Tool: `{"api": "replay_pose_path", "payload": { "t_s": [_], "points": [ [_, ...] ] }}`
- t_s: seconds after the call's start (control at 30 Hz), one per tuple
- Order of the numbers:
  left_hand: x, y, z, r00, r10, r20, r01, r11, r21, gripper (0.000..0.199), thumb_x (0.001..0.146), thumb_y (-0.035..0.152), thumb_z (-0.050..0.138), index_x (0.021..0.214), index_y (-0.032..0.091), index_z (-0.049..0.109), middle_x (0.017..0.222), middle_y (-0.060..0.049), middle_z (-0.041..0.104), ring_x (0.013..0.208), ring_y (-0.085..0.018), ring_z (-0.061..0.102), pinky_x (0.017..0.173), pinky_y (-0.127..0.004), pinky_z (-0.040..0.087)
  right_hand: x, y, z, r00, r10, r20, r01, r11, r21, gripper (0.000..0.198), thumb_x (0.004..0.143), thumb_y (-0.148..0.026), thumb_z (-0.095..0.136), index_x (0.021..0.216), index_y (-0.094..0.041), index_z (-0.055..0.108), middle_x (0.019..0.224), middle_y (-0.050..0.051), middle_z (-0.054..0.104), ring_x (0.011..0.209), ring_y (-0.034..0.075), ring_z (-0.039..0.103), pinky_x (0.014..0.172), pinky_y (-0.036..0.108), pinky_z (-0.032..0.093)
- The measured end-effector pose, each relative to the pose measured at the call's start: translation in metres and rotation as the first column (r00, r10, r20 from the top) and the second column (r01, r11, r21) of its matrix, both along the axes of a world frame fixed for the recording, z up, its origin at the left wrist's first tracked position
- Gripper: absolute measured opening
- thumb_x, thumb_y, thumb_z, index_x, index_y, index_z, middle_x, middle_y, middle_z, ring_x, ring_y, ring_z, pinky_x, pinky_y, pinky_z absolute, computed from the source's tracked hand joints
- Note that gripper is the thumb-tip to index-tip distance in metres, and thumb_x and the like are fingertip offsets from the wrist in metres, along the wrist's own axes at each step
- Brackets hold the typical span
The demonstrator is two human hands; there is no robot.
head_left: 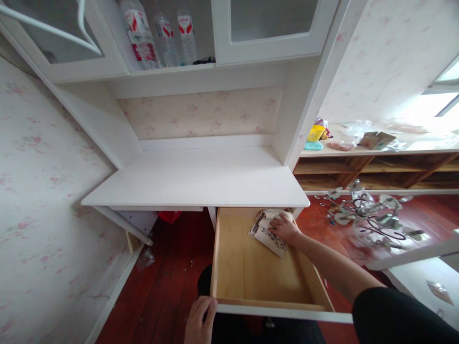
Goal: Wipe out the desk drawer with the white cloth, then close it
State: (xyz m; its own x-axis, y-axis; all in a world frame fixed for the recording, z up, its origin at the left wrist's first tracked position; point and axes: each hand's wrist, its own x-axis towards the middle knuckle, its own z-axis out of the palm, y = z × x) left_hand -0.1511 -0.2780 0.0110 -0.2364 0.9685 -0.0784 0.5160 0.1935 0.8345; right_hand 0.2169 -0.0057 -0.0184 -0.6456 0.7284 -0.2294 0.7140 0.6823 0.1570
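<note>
A patterned cloth [267, 232] lies crumpled at the back right corner of an open wooden drawer [251, 272], pulled out from under a white desk [197, 179]. The right hand [285, 228] rests flat on top of the cloth, fingers spread and pressing down rather than closed around it; the forearm reaches in over the drawer's right wall. The cloth's long side runs roughly from the drawer's back toward its front right, in line with that forearm. The left hand [200, 319] is well apart from it, at the drawer's near left corner, fingers curled on the white front edge; how firmly it grips cannot be told. The right hand is thus on the cloth, the left the drawer's full depth away.

Above the desk, three clear plastic bottles [163, 36] stand on a shelf between glass-fronted cabinet doors [272, 28]; their red-and-white labels carry writing too small to read. The cloth's print also cannot be read. To the right, a wooden bench [376, 165] holds a cardboard box [376, 140] and a yellow container [315, 133], and a glass light fitting [369, 215] lies on the red floor [165, 282].
</note>
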Motion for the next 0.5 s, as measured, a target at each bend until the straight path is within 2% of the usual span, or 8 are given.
{"api": "replay_pose_path", "payload": {
  "t_s": [0.17, 0.37, 0.5],
  "points": [
    [0.005, 0.0, 0.0, 1.0, 0.016, -0.001, -0.016, 0.999, -0.04, 0.047, 0.084, 0.062, 0.044, 0.087, 0.021, 0.068, 0.098, -0.006, 0.068, 0.097, -0.02, 0.062, 0.09, -0.031, 0.049, -0.009, -0.012, 0.012, 0.997, -0.075, 0.004, 0.075, 0.997, 0.017, 0.035, 0.088, -0.018, 0.043, 0.118, -0.022, 0.061, 0.114, 0.016, 0.066, 0.11, 0.031, 0.057, 0.099, 0.055, 0.026],
    [0.012, -0.003, -0.003, 0.997, 0.076, 0.008, -0.076, 0.997, -0.008, 0.049, 0.085, 0.063, 0.041, 0.085, 0.021, 0.065, 0.096, -0.006, 0.067, 0.095, -0.02, 0.061, 0.089, -0.03, 0.047, -0.017, -0.04, 0.025, 0.986, -0.137, 0.095, 0.14, 0.99, -0.026, 0.043, 0.077, -0.022, 0.056, 0.117, -0.009, 0.059, 0.089, 0.02, 0.07, 0.086, 0.034, 0.064, 0.092, 0.054, 0.03],
    [0.01, -0.003, 0.0, 0.998, 0.058, 0.012, -0.058, 0.998, -0.029, 0.046, 0.085, 0.061, 0.044, 0.089, 0.02, 0.065, 0.1, -0.007, 0.067, 0.098, -0.02, 0.06, 0.091, -0.03, 0.046, -0.015, -0.063, 0.034, 0.983, -0.104, 0.152, 0.118, 0.989, -0.087, 0.035, 0.071, -0.025, 0.06, 0.102, -0.01, 0.065, 0.082, 0.02, 0.07, 0.079, 0.036, 0.065, 0.088, 0.055, 0.033]
  ]
}}
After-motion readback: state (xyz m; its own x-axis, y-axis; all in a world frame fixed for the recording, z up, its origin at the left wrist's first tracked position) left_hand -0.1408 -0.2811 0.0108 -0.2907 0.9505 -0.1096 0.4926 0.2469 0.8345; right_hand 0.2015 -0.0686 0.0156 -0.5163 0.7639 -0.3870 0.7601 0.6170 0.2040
